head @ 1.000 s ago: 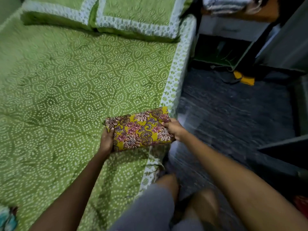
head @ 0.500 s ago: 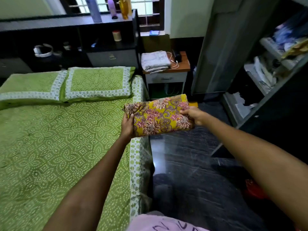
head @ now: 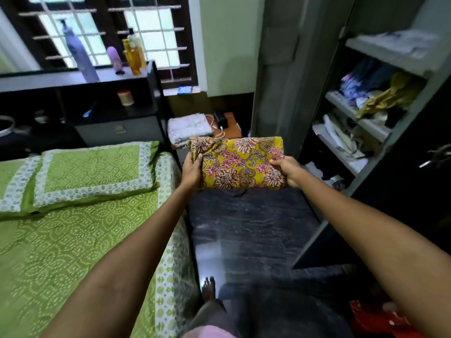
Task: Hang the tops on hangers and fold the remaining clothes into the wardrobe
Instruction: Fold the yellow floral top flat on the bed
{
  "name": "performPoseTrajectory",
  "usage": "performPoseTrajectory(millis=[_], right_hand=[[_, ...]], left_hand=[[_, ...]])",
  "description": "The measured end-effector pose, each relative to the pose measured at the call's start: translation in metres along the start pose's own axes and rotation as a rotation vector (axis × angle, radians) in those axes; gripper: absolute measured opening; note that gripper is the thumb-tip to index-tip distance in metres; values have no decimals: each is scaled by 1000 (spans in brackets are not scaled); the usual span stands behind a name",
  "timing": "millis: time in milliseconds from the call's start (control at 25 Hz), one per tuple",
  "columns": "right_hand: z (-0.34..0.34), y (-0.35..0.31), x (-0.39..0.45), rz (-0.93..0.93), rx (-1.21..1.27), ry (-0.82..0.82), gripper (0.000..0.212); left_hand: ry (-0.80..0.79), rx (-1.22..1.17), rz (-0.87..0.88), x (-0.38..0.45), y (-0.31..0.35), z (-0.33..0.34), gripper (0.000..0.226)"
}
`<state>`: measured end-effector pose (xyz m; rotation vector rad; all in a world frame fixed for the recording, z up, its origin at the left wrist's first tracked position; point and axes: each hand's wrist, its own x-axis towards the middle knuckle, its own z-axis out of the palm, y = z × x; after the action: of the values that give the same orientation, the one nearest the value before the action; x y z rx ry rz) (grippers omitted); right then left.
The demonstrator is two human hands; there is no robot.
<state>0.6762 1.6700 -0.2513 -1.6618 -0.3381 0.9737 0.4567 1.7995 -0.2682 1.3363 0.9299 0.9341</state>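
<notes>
Nearest: a bare foot [head: 208, 287] on the dark floor [head: 246, 223], just beside the bed edge. Red item [head: 380, 318] low right on the floor, too blurred to identify.

Both arms extended forward, holding a folded yellow floral cloth [head: 240, 163] in the air over the floor, in the gap between the bed [head: 73, 252] and the open wardrobe [head: 380, 132]. Cloth touches neither.

Left hand [head: 192, 170]: grips the cloth's left end, thumb on top of the fabric, other fingers hidden underneath. Right hand [head: 288, 170]: grips the right lower corner, fingers curled around the edge. Fold is a flat rectangle, roughly level, slightly bunched at the upper left corner.

Left: bed with green dotted sheet, two matching pillows [head: 92, 174] at the head.

Right: wardrobe shelves stacked with loosely piled clothes; a mustard-yellow garment [head: 393, 93] drapes off one upper shelf. Door hangs open toward the camera.

Behind the cloth: a bedside table [head: 231, 128] with a folded pale cloth [head: 189, 129] and a dark charger with cable on it.

Far: dark headboard shelf unit [head: 117, 113] holding bottles [head: 134, 53] on top, with a barred window [head: 109, 32] behind.
</notes>
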Motion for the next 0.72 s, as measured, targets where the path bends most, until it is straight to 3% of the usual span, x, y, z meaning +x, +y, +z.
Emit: performPoseTrajectory(millis=[200,400,560,720], right_hand=[[-19,-62,80,-46,182,148,30],[-55,-120,134,-73,321,359,26],[-111,-164,170,-129,363,456,24],[-181,-209,218,-214,398,502,28]], left_hand=[[-203,-90,4,131,37,70,32],[-409,-75,45,232,90,158,13],[-554,-69,42,301,104,248,21],[-667,-112,72,362,124,348,13]])
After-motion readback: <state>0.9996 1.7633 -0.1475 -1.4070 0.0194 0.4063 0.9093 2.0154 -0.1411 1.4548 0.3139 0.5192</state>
